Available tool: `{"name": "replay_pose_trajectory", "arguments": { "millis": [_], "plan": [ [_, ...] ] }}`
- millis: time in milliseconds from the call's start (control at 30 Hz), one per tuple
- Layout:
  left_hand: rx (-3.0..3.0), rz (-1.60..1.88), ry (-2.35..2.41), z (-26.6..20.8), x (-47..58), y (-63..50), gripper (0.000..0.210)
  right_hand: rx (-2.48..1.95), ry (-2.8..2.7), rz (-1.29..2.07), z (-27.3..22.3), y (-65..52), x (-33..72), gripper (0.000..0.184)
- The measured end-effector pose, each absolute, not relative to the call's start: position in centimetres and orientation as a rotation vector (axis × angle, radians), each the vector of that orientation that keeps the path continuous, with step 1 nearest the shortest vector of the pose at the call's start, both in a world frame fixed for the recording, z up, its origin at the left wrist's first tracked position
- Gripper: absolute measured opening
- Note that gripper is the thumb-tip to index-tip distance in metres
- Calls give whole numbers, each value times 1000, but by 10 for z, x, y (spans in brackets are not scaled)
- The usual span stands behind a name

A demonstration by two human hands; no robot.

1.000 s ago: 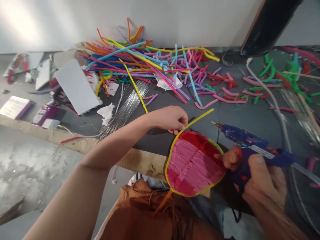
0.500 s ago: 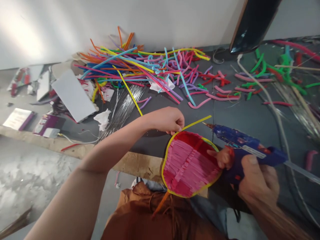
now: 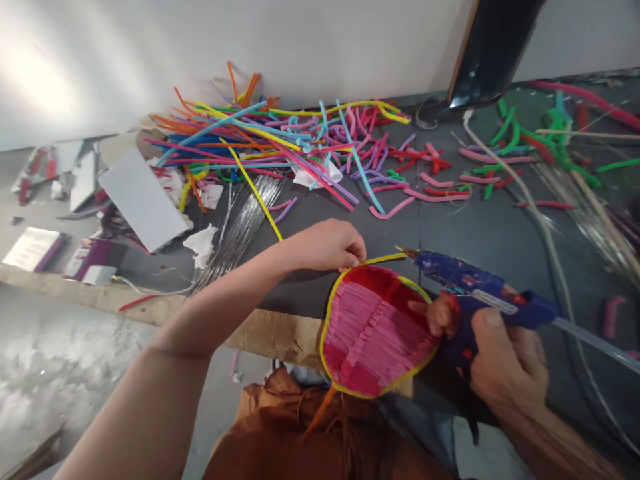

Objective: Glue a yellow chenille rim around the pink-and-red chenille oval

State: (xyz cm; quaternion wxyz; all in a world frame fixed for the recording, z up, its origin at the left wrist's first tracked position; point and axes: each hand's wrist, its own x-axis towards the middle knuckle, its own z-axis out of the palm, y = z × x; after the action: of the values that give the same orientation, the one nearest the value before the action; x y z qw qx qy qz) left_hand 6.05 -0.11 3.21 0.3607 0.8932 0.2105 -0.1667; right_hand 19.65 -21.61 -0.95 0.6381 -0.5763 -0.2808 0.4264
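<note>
A rounded pink and red craft piece point(image 3: 367, 333), edged in yellow, stands tilted at the table's front edge, with an orange stem point(image 3: 321, 415) below. My left hand point(image 3: 333, 245) pinches a yellow pipe cleaner point(image 3: 383, 259) at the piece's top edge; its free end sticks out to the right. In my right hand point(image 3: 505, 353) is a blue glue gun point(image 3: 463, 280), its nozzle close to the pipe cleaner's tip. Whether they touch, I cannot tell. Fingers of the right hand reach past the gun onto the piece's right side. A clear glue stick point(image 3: 595, 339) protrudes from the gun's back.
Colourful pipe cleaners point(image 3: 260, 143) lie heaped along the wall, with cut pieces to the right. Thin metal wires point(image 3: 243, 220), a white box point(image 3: 145, 200) and crumpled paper point(image 3: 201, 243) are on the left. A white cable point(image 3: 520, 173) runs down the right side near a dark upright panel point(image 3: 490, 53).
The pipe cleaner's free end has dropped to lie flatter, its tip now close to the glue gun's nozzle. My left hand keeps its pinch. The whole view has shifted slightly.
</note>
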Motion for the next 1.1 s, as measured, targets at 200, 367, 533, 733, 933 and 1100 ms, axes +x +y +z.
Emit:
{"name": "replay_pose_trajectory", "arguments": {
  "millis": [200,367,533,733,933,1100],
  "plan": [
    [2462,-342,549,31,53,-12,24,-1298,-666,989,-9,-218,197,26],
    [2572,-308,538,35,45,-25,29,-1311,-586,994,-9,-217,196,18],
    [2654,-341,558,36,41,-35,31,-1300,-599,1020,-10,-217,197,19],
    [2747,-285,664,26,36,-49,29,-1267,-625,1009,-5,-215,195,17],
    [2779,-1,626,10,29,-56,31,-1276,-694,1008,-8,-214,197,15],
    [2768,113,639,2,29,-56,31,-1307,-734,989,-6,-215,199,18]
  ]
}}
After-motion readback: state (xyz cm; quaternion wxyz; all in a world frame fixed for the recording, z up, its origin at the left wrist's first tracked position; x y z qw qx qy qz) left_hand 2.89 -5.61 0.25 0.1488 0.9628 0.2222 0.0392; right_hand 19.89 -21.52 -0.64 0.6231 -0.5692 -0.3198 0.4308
